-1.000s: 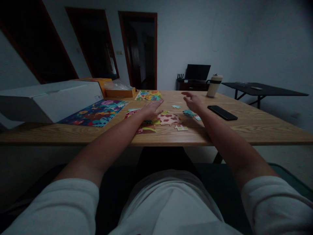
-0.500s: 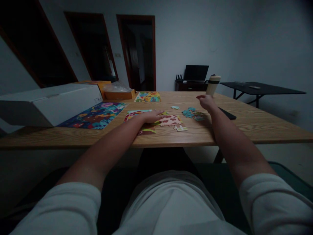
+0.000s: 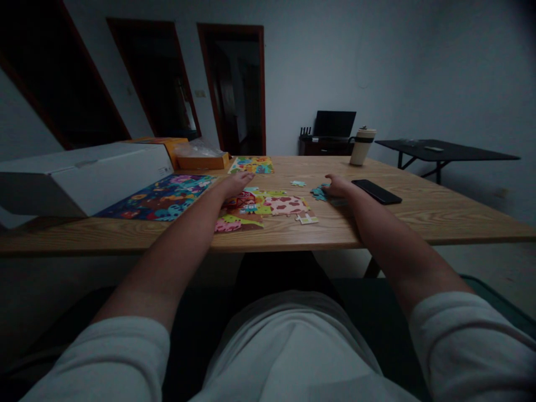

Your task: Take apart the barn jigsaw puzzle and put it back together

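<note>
A partly joined jigsaw puzzle (image 3: 288, 205) lies in front of me, showing a brown-spotted cow, a red barn and a pink patch. Over its far left corner is my left hand (image 3: 238, 183), with its fingers stretched to the right and no piece visible in them. My right hand (image 3: 340, 186) reaches down at a small heap of blue puzzle pieces (image 3: 319, 192), its fingers apart and touching or just above them. Part of the heap is hidden under that hand. One loose pale-blue piece (image 3: 298, 183) lies between the hands. A pale piece (image 3: 307, 218) sits at the puzzle's lower right.
A black phone (image 3: 377, 191) lies right of my right hand, with a cream tumbler (image 3: 362, 147) behind. On the left are a dark-blue picture sheet (image 3: 167, 195), a white box (image 3: 104, 173) and an orange box (image 3: 203, 162) holding clear plastic. A yellow picture sheet (image 3: 253, 164) lies farther back.
My left hand has moved left and away from me, uncovering the barn part of the puzzle. My right hand has come down and left from near the tumbler to the blue pieces, uncovering the phone.
</note>
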Motion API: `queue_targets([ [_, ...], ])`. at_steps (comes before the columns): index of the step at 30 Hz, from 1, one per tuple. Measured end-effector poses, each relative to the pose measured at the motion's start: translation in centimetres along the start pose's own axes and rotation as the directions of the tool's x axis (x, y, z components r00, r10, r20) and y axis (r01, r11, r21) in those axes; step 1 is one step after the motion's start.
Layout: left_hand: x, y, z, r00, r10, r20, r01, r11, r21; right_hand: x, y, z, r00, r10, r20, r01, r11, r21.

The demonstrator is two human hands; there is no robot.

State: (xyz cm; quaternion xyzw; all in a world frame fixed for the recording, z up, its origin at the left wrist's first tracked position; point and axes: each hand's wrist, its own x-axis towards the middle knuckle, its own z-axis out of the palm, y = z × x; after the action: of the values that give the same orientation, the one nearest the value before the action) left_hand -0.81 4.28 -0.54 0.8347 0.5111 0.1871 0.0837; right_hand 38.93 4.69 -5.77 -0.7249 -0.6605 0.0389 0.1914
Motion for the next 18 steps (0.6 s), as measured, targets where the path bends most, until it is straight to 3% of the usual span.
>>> queue_targets([
  [5,-1.1,1.5,-0.2,1.0,0.016,0.02,-0.015,1.0,-0.025,-0.8,-0.7,-0.8,0.996,0.071,-0.046,-0.061,0.979,0.196],
  [11,-1.7,2.5,-0.6,1.0,0.004,0.002,-0.004,0.999,-0.035,-1.6,-2.5,-1.3,0.999,-0.051,0.015,0.044,0.951,0.307],
  [14,-1.8,2.7,-0.6,1.0,0.009,0.014,-0.009,0.999,-0.043,-1.7,-3.7,-1.8,0.963,-0.203,-0.177,0.248,0.925,0.288],
  [17,-1.9,2.9,-0.7,1.0,0.013,0.003,-0.013,0.999,-0.033,-2.2,-4.9,-2.6,0.845,-0.263,-0.465,0.424,0.86,0.284],
  [18,-2.0,3.0,-0.7,1.0,0.016,0.0,-0.016,1.0,-0.027,-2.5,-5.3,-2.8,0.82,-0.252,-0.514,0.446,0.844,0.298],
])
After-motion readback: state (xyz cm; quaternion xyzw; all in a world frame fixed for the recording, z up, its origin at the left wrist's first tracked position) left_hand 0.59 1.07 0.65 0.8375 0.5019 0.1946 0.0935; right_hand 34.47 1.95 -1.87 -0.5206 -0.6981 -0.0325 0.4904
